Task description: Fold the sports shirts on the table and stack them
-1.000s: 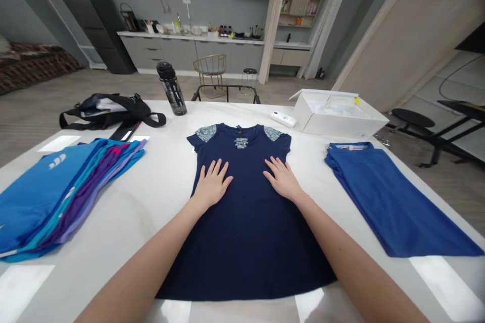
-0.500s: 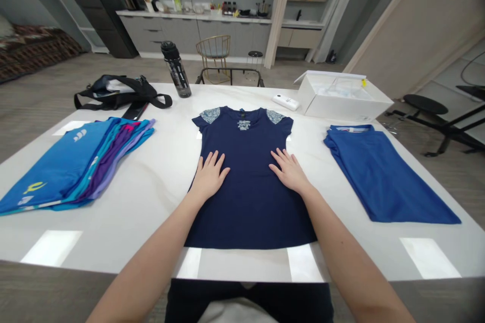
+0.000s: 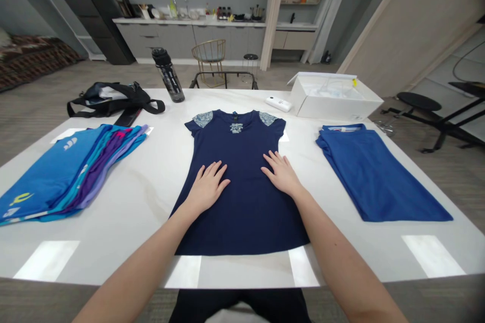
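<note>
A navy short-sleeved T-shirt [image 3: 242, 217] lies flat and face up on the white table, its neckline away from me and its hem near the front edge. Patterned grey-blue patches cover its shoulders, and a small patterned detail sits below the collar. My left hand [image 3: 207, 186] rests palm down on the shirt's left side, fingers spread. On the right side of the shirt, my right hand [image 3: 281, 172] also lies flat with its fingers stretched out. Neither hand grips the cloth.
Folded blue and purple shirts [image 3: 64, 176] are piled at left; a folded blue garment [image 3: 379, 176] lies at right. Along the back of the table [image 3: 147, 192] are a black bag [image 3: 109, 101], a phone [image 3: 128, 117], a water bottle [image 3: 167, 75], a white device [image 3: 278, 104] and a white box [image 3: 333, 101].
The view has shifted slightly, moving most things a little left in the picture. My left hand sits slightly lower on the shirt. Both hands stay flat on it.
</note>
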A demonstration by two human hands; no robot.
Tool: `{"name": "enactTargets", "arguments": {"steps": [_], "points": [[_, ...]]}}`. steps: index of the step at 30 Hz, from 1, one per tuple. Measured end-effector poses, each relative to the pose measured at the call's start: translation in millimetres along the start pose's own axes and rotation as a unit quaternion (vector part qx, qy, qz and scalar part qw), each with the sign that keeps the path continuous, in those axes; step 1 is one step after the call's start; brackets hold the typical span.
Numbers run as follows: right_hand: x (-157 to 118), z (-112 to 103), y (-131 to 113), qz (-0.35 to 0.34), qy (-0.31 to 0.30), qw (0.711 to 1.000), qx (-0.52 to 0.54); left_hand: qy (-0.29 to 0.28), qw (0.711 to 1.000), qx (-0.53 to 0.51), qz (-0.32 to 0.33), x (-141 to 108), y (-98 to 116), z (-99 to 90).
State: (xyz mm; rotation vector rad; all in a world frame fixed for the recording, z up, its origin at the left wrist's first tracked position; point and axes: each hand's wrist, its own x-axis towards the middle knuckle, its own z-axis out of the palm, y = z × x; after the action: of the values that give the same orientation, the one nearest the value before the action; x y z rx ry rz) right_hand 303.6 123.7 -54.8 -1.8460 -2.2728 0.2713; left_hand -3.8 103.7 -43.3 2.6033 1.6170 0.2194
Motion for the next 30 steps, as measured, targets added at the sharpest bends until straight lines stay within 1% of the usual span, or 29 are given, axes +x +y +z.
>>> {"name": "enactTargets", "arguments": {"steps": [2,4,7,9,12,15,20,26,28,30], "points": [[-0.3,-0.7,-1.6,0.002,0.000,1.000,-0.002,0.013,1.000,0.012,-0.015,10.0,8.8,-1.1],[-0.1,-0.6,-3.4,0.006,0.002,1.000,-0.005,0.013,1.000,0.017,-0.011,24.0,21.4,-0.8],[0.3,0.2,-4.5,0.011,0.006,1.000,-0.007,0.011,0.999,0.015,0.038,42.7,48.8,5.1],[0.7,0.1,-3.1,0.013,0.003,1.000,-0.001,0.014,0.997,0.007,0.074,46.4,70.8,11.9],[2.1,-2.0,3.5,0.007,-0.007,1.000,0.028,0.009,0.995,-0.009,0.097,36.6,100.5,20.9],[4.3,-6.2,13.9,0.007,-0.013,0.998,0.058,-0.005,0.993,-0.021,0.118,19.5,118.4,23.3],[5.1,-13.1,33.8,0.014,-0.015,0.997,0.080,-0.030,0.981,-0.038,0.185,1.3,135.8,18.5],[-1.2,-19.3,55.8,0.016,-0.011,0.995,0.098,-0.057,0.960,-0.064,0.268,-15.5,164.5,12.5],[-3.0,-20.0,58.1,0.016,-0.015,0.996,0.087,-0.060,0.951,-0.069,0.294,-17.8,167.9,10.7],[-4.1,-19.3,56.8,0.014,-0.020,0.997,0.077,-0.063,0.941,-0.074,0.324,-13.3,163.6,9.1]]}}
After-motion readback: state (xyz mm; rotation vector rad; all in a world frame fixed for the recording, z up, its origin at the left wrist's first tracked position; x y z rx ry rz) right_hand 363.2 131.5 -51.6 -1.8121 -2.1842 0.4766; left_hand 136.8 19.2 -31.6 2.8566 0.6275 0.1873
